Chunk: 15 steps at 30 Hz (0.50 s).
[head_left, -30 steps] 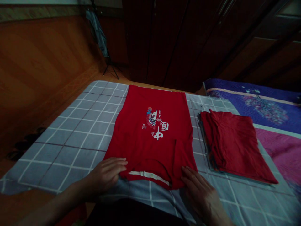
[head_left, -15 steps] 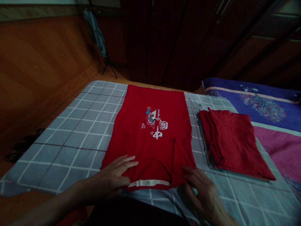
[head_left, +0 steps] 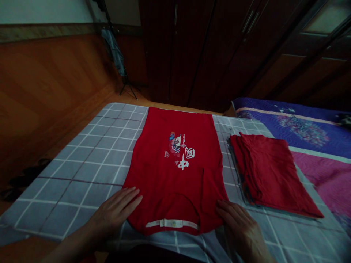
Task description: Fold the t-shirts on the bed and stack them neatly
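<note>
A red T-shirt (head_left: 159, 175) lies front up on the bed, its neckline and pale collar tape nearest me. White characters and a coloured figure are printed on its chest. My left hand (head_left: 116, 208) rests on the shirt's lower left edge, fingers stretched out flat. At the opposite edge, my right hand (head_left: 242, 226) touches the fabric with its fingers extended; its thumb is hidden. On the right side the sleeve lies folded inward over the shirt.
A stack of folded clothes (head_left: 274, 171), red on top, sits to the right on the grey checked sheet (head_left: 90, 157). Beyond it is a purple and pink floral bedcover (head_left: 309, 124). Dark wardrobe doors (head_left: 192, 54) stand behind, with a tripod stand (head_left: 126, 82) at back left.
My left hand has slid left from beside the collar to the shirt's left edge. My right hand has shifted slightly and lies flatter along the right edge. The view has tilted up a little.
</note>
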Each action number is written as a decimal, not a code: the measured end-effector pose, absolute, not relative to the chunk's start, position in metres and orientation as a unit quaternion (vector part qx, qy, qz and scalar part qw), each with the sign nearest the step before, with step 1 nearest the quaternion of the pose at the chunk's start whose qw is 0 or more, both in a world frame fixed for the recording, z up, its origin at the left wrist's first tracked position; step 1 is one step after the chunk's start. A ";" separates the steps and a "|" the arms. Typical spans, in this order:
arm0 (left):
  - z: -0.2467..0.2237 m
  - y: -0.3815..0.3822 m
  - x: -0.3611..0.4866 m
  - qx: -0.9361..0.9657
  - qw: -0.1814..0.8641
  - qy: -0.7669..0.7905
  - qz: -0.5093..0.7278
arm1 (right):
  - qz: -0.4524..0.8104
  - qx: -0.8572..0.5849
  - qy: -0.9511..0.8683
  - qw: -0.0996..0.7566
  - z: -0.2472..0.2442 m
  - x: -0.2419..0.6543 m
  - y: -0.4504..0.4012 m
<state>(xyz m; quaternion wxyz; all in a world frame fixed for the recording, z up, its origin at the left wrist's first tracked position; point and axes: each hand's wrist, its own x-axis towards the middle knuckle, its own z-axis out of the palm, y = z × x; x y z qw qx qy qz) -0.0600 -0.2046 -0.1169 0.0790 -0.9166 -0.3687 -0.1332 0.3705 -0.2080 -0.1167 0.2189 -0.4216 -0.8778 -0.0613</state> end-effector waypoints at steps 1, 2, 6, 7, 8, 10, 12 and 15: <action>-0.118 -0.203 -0.061 -0.916 0.082 -0.368 -0.141 | -0.045 -0.424 -0.873 0.236 -0.113 0.368 -0.203; -0.119 -0.200 -0.062 -0.915 0.081 -0.365 -0.154 | -0.028 -0.426 -0.869 0.250 -0.107 0.366 -0.198; -0.105 -0.187 -0.069 -0.905 0.024 -0.368 -0.212 | 0.009 -0.422 -0.865 0.272 -0.076 0.359 -0.177; -0.097 -0.183 -0.072 -0.902 0.007 -0.373 -0.216 | 0.009 -0.422 -0.863 0.276 -0.066 0.359 -0.174; -0.088 -0.180 -0.075 -0.900 -0.007 -0.377 -0.216 | 0.005 -0.422 -0.862 0.282 -0.057 0.361 -0.172; -0.070 -0.177 -0.083 -0.903 -0.025 -0.374 -0.212 | -0.007 -0.412 -0.865 0.285 -0.039 0.369 -0.173; -0.058 -0.180 -0.091 -0.910 -0.041 -0.358 -0.204 | -0.017 -0.399 -0.875 0.274 -0.026 0.380 -0.180; -0.061 -0.193 -0.101 -0.911 -0.065 -0.358 -0.193 | 0.013 -0.387 -0.887 0.253 -0.025 0.394 -0.200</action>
